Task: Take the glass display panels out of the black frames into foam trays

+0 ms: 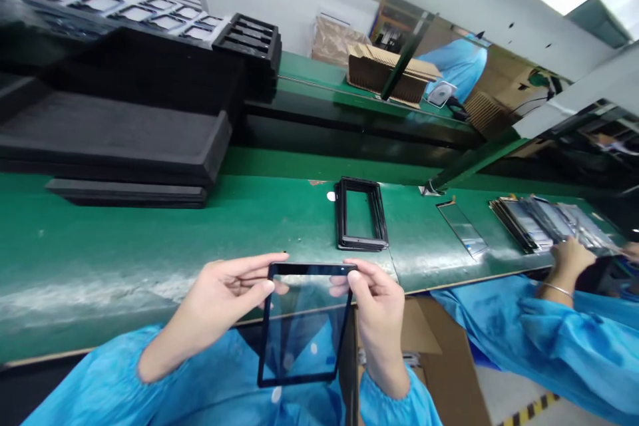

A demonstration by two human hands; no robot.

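Observation:
Between my two hands hangs a clear glass panel with a black border (307, 326), held over the bench's front edge. My left hand (234, 293) pinches near its upper left corner, thumb in front and fingers behind. At the upper right corner my right hand (374, 299) has its thumb on the border, and its fingertips show through the glass. Just beyond lies a stack of black rectangular frames (340, 216) on the green bench (279, 213). Farther right, a single glass panel (462, 229) lies flat on the bench.
A large black foam tray (114, 140) stands at the left. Behind it are light frames (134, 13) and stacked black trays (249, 40). At right, a co-worker's hand (574, 256) touches stacked panels (544, 219). An open cardboard box (439, 359) sits below the bench, and a green post (474, 163) rises behind.

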